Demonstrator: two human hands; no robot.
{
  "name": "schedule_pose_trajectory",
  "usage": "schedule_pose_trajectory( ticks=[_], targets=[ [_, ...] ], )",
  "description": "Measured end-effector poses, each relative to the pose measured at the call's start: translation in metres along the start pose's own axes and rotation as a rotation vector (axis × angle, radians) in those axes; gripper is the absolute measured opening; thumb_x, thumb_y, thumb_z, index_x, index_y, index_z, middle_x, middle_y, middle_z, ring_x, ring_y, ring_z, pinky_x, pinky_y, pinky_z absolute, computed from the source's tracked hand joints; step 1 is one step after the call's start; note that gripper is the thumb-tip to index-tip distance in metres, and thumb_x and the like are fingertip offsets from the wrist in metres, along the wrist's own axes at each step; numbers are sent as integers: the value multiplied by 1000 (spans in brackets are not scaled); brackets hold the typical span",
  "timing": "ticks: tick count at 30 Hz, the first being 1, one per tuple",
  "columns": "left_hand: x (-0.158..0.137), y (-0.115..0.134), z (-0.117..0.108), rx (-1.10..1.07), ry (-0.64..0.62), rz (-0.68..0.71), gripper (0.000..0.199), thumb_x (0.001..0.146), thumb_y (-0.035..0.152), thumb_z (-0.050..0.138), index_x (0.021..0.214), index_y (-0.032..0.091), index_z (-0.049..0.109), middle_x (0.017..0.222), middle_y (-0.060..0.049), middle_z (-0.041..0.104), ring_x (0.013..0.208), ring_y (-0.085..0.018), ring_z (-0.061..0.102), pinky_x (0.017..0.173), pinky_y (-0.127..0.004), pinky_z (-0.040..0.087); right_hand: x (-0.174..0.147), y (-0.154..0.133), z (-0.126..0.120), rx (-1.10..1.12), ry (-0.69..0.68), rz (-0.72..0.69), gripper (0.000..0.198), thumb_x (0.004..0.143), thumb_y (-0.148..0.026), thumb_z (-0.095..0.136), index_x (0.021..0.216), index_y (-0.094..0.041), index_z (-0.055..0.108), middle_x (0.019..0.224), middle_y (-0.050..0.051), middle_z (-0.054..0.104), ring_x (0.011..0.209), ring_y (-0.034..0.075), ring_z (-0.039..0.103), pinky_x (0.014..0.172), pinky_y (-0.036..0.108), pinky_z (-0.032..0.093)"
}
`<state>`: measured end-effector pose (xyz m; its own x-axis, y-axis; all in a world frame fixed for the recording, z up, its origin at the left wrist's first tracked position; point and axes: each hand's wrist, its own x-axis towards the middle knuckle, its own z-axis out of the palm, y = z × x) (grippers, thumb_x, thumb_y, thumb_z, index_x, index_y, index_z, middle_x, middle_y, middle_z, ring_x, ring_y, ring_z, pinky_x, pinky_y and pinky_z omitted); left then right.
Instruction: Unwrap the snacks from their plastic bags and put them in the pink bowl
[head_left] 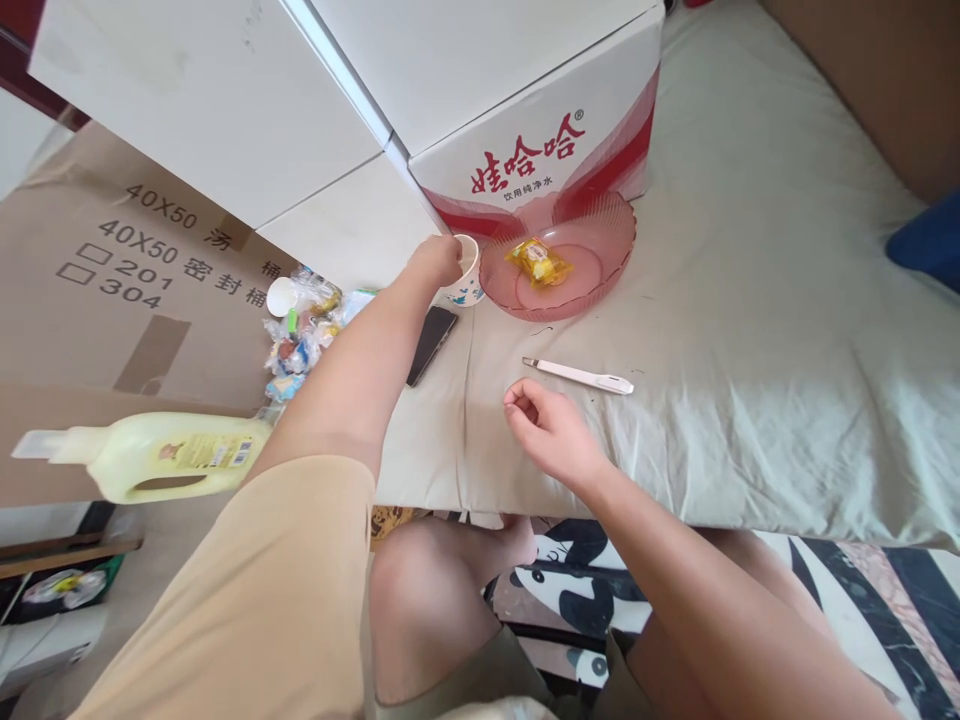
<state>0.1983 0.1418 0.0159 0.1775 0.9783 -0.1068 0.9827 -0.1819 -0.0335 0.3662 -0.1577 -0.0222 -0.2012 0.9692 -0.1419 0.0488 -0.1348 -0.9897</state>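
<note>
My left hand reaches forward and is closed at the near-left rim of a white paper cup with blue marks; its fingertips are partly hidden there. Right beside the cup stands a pink, see-through bowl with a wavy rim, and in it lies a yellow wrapped packet. My right hand hovers low over the cloth, fingers loosely curled, with nothing visible in them. Just beyond it lies a white pen-shaped cutter. A dark phone rests flat by my left forearm.
Behind the bowl stands a white and red carton, next to white cabinet panels. At left are a brown cardboard box, a pile of wrappers and a pale yellow bottle. A greenish cloth covers the surface.
</note>
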Motion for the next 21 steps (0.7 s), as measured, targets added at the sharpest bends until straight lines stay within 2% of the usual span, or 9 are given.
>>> schedule_pose_trajectory(
  ticks=[3,6,8,10,11,14,16,19,21],
  targets=[
    [5,9,8,4,-106,-4,10,65,16,70,74,16,66,97,-16,69,119,-40,61,107,-50,41,3,0,-1,5,3,-5,7,83,-30,50,83,-24,53,67,-3,57,59,14,51,59,28,39],
    [6,18,12,-42,-287,-13,15,58,14,77,71,17,69,82,-11,70,110,-37,66,98,-47,48,5,0,-2,-5,6,-1,7,83,-30,50,82,-24,53,66,-3,57,59,14,52,59,28,39],
    [6,21,7,-105,-399,-27,17,56,14,79,71,18,71,75,-8,69,100,-35,70,88,-44,53,5,0,-2,-9,7,2,7,83,-30,50,82,-24,54,65,-3,57,58,15,52,58,28,39],
    [7,15,-9,-182,-455,-39,13,62,17,78,75,17,73,76,-7,69,94,-32,72,82,-42,55,5,-1,-1,-12,7,-2,8,83,-31,50,82,-24,53,64,-3,57,58,15,51,58,28,39],
    [8,8,-20,-206,-441,-34,13,68,19,75,79,15,74,78,-7,69,92,-31,73,82,-42,55,5,-2,0,-17,8,-5,8,83,-31,50,82,-24,53,64,-3,56,57,15,51,58,28,40],
    [3,-34,-55,-245,-174,-11,21,84,18,61,98,7,72,82,-7,68,89,-23,73,86,-42,52,3,-2,4,-51,0,-3,10,82,-33,50,82,-24,53,64,-3,56,56,15,51,56,28,39],
    [-9,-74,-70,-176,-26,-51,14,79,16,65,89,11,72,75,-6,67,86,-25,72,88,-44,53,2,-1,7,-83,-11,1,11,82,-34,50,82,-24,54,63,-2,56,55,15,50,55,29,39],
    [-40,-127,-67,-5,74,-153,10,64,14,76,68,18,68,67,-6,64,93,-31,69,94,-45,52,1,1,13,-146,-21,-6,13,82,-35,49,82,-24,56,61,-2,56,54,15,50,55,30,39],
    [-63,-149,-50,50,39,-226,15,60,16,79,62,20,65,69,-6,65,99,-33,68,95,-43,51,1,3,17,-184,-22,-15,14,82,-36,49,81,-24,56,60,-2,55,53,15,49,55,30,38]
  ],
)
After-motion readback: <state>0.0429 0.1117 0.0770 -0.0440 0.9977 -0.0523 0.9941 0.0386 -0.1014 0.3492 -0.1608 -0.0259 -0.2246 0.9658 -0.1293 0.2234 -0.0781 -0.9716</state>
